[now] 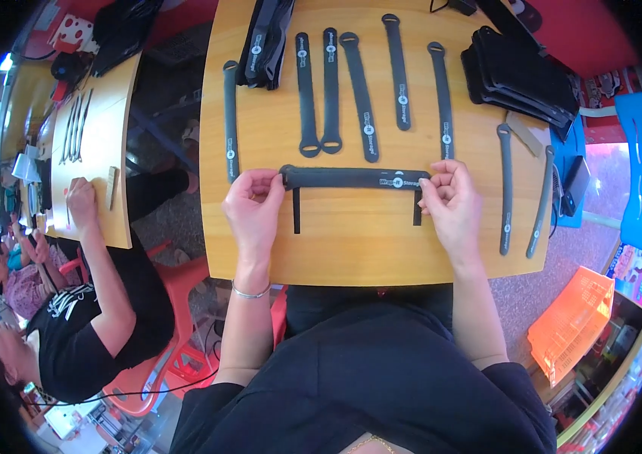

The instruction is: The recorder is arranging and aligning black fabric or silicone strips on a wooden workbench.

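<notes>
Both ends of this strap (343, 178) are pinched, my left hand (251, 208) on one, my right hand (453, 208) on the other, black strips (296, 212) showing below!

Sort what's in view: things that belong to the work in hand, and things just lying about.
Work in hand:
- dark strap between left hand and right hand
- two black strips just below it
- loose straps on the table
- probably the black stack

Seemingly lying about:
- orange basket
- blue chair
</notes>
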The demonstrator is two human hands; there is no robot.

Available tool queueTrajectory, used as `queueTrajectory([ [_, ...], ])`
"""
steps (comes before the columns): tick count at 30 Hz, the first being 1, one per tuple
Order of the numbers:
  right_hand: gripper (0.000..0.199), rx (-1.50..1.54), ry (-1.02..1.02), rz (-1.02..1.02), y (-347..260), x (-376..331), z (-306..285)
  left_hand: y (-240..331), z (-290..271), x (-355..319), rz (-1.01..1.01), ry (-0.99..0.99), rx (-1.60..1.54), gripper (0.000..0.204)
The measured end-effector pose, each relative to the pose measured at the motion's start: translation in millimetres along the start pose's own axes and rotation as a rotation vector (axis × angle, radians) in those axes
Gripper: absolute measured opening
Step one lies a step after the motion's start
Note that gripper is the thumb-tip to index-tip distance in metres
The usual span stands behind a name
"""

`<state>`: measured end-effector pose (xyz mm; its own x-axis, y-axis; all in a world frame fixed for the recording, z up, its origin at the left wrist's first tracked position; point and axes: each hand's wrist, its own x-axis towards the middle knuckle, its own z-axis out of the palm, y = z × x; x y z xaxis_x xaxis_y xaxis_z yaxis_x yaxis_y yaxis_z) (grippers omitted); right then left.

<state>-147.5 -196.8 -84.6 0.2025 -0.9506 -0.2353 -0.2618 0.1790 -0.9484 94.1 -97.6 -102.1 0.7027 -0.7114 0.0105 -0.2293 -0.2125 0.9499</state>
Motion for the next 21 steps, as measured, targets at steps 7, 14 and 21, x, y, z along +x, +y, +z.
queueTrajectory([
  [7, 0.020, 0.017, 0.038, -0.019, 3.1, -0.8, -0.6, 0.4, 0.9, -0.2, -0.023, -0.006, 0.004, 0.005],
  [14, 0.019, 0.021, 0.018, -0.001, 0.8, -1.3, -1.1, -1.8, 0.0, -0.4, -0.039, -0.003, 0.001, 0.006],
  [21, 0.020, -0.007, 0.029, -0.018, 0.6, -0.3, 0.0, 0.3, 0.3, 0.1, -0.039, -0.008, 0.008, 0.006],
])
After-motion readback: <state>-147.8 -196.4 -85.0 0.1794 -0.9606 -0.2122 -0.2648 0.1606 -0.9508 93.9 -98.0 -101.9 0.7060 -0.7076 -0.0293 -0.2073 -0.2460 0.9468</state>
